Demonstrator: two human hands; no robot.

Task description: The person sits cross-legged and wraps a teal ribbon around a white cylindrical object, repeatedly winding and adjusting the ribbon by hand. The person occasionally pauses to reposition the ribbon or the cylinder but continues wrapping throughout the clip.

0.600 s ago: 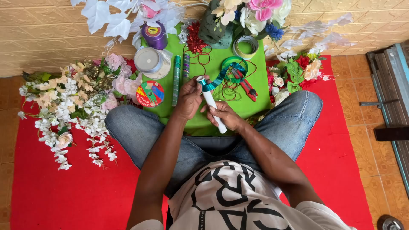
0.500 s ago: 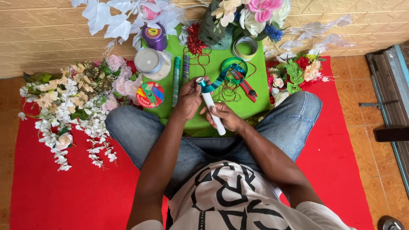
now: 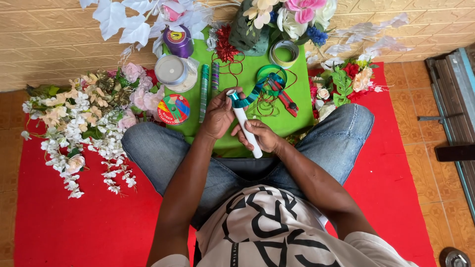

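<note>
White and rigid, the plastic tube (image 3: 246, 129) looks light and smooth, likely slippery; it slants above the green cloth (image 3: 292, 121). Right hand (image 3: 263, 136) wraps its lower half, the surest hold. Left hand (image 3: 217, 116) pinches teal ribbon (image 3: 243, 101), soft and limp, near its top.

a red cloth (image 3: 74, 227) covers the tiled floor (image 3: 410, 94), and a green mat (image 3: 247, 64) lies on it at the middle top. left of the green mat rests a heap of white and pink artificial flowers (image 3: 84, 123); right of it, a smaller flower bunch (image 3: 341, 89). on the green mat lie ribbon spools (image 3: 173, 71), a colourful ribbon roll (image 3: 173, 109), a tape ring (image 3: 284, 53) and red-handled cutters (image 3: 286, 99).
</note>
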